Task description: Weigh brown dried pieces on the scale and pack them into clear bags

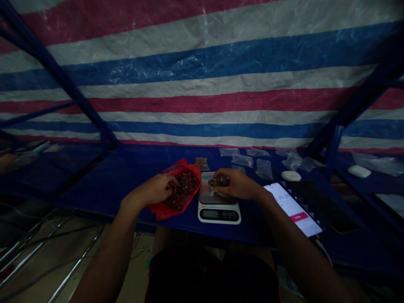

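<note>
My left hand (158,189) reaches into a red plastic bag (179,189) full of small brown pieces, with its fingers curled among them. My right hand (235,183) hovers over the platform of a small white digital scale (219,210), pinching a small clear bag (214,184) with brown pieces in it. The scale stands on a dark blue shelf (126,176), just right of the red bag.
A lit phone (295,208) lies right of the scale. Several small empty clear bags (249,160) lie behind it, one filled bag (202,163) behind the scale. Two white oval cases (291,175) (359,171) sit at the right. A striped tarpaulin (202,84) hangs behind.
</note>
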Available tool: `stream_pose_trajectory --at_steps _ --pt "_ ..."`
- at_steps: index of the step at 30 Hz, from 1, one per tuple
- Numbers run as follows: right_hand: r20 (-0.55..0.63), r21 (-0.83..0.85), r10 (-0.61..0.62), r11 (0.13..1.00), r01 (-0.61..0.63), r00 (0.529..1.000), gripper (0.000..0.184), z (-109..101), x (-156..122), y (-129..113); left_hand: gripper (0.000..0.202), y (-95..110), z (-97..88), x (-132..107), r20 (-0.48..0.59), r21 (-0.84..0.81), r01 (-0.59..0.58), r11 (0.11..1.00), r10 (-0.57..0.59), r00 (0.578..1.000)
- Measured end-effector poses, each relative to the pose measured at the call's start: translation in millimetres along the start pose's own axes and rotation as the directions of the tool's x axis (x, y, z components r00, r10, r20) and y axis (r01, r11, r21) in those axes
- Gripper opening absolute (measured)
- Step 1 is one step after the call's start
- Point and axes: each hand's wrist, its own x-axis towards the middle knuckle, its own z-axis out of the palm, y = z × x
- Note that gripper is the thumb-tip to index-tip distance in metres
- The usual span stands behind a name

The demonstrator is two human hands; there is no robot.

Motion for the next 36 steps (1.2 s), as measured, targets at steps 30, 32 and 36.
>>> stream_pose_trajectory --at_steps 30,32,36 --pt "0.010 0.028 -0.005 1.000 0.005 1.000 0.028 1 0 0 0.028 9 27.3 33 -0.039 0.196 -0.108 0.975 0.118 0.992" --pt "0.006 0.037 -0.012 0.999 0.012 1.000 0.028 1 0 1 0.024 7 28.3 35 -0.037 0.189 -0.107 0.976 0.116 0.993" --pt "0.001 0.043 -0.025 0.999 0.025 1.000 0.029 1 0 2 0.025 6 22.4 34 -0.019 0.200 -0.103 0.974 0.109 0.994"
